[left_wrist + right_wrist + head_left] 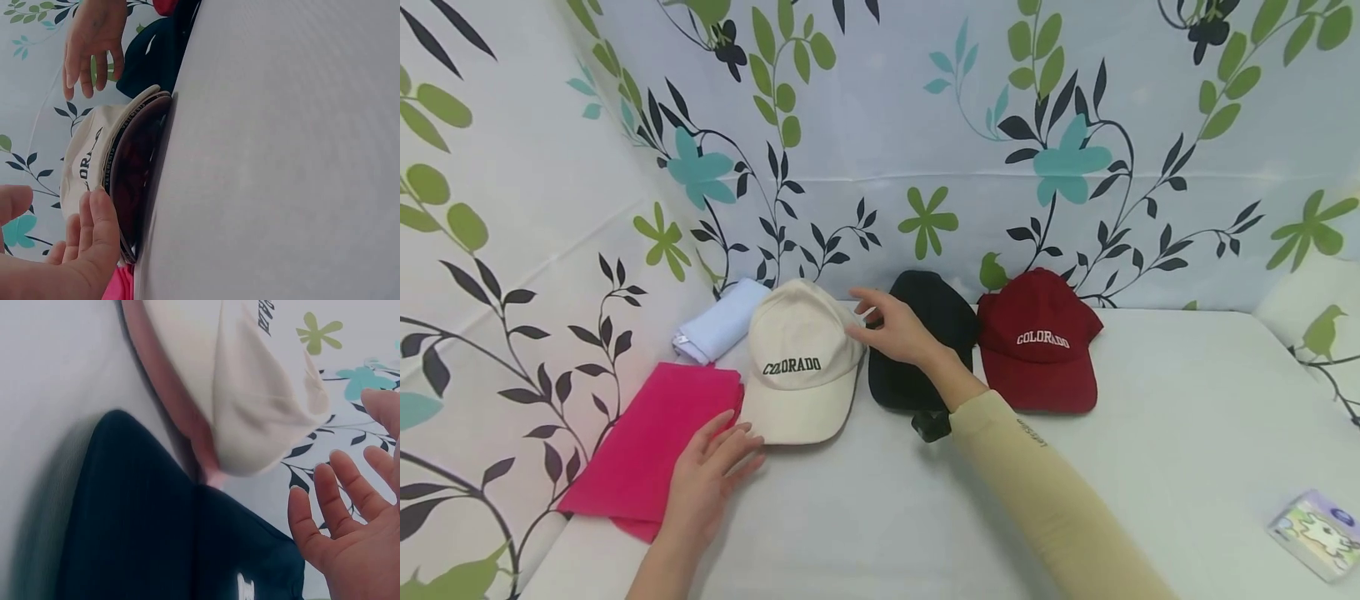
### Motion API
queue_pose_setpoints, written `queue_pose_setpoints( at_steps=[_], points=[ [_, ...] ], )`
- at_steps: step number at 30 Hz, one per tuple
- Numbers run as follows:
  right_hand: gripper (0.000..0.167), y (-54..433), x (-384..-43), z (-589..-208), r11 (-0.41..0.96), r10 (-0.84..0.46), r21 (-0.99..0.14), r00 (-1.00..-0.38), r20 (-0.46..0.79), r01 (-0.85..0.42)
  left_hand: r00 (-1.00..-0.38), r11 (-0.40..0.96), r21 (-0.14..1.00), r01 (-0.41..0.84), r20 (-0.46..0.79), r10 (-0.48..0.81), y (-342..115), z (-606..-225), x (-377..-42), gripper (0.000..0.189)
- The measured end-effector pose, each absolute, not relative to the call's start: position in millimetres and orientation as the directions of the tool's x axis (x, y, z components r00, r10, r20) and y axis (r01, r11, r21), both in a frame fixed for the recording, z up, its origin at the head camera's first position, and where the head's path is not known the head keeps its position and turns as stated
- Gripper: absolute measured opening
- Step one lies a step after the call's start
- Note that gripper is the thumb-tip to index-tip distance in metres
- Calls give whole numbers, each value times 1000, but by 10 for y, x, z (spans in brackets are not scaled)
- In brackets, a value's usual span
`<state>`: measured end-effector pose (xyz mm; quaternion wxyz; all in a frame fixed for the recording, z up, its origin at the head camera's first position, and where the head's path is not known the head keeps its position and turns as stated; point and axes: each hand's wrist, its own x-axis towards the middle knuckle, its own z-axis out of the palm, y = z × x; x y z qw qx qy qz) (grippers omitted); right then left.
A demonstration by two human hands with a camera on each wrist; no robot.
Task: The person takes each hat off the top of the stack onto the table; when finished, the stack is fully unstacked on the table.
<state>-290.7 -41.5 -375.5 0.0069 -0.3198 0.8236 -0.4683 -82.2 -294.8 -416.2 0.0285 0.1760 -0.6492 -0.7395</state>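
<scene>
A cream cap [805,333] with dark COLORADO lettering sits upright among the other caps. My left hand [718,467] is at its brim's left front corner, fingers extended; in the left wrist view the fingertips overlap the cap's front edge. Just right of the cream cap is a black cap [917,387], partly hidden by my right hand [898,325]. That hand hovers above it with fingers spread loosely toward the cream cap's right side, holding nothing. In the right wrist view, the palm shows beside the cream crown [262,406] and the dark cap [144,512].
A dark red COLORADO cap [1037,342] stands right of the black one. At left lie a folded pink cloth [647,442] and a rolled light-blue cloth [722,321]. A small printed packet [1318,533] lies at the right. Leaf-patterned fabric [880,125] hangs behind.
</scene>
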Motion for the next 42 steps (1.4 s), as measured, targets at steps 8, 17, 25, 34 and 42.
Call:
queue_pose_setpoints(
  at_steps=[8,17,25,34,42],
  points=[
    [60,-563,-2903,-3752,361,-537,-803,-810,236,-474,-913,-139,945,-296,-322,-251,-3064,-4193,-761,76],
    [61,-641,-2904,-3822,379,-532,-827,-829,173,-416,-903,-179,922,-343,-376,-206,-3100,-4250,-769,78],
    [53,-742,-2939,-3895,391,-509,-817,-839,192,-424,-897,-256,910,-327,-384,-218,-3087,-4286,-820,81],
    [46,-845,-2955,-3915,447,-469,-786,-860,202,-428,-883,-378,882,-283,-393,-257,-3042,-4301,-901,75],
    [46,-874,-2969,-3912,473,-472,-771,-862,188,-427,-889,-427,875,-227,-365,-277,-3033,-4358,-940,70]
  ],
)
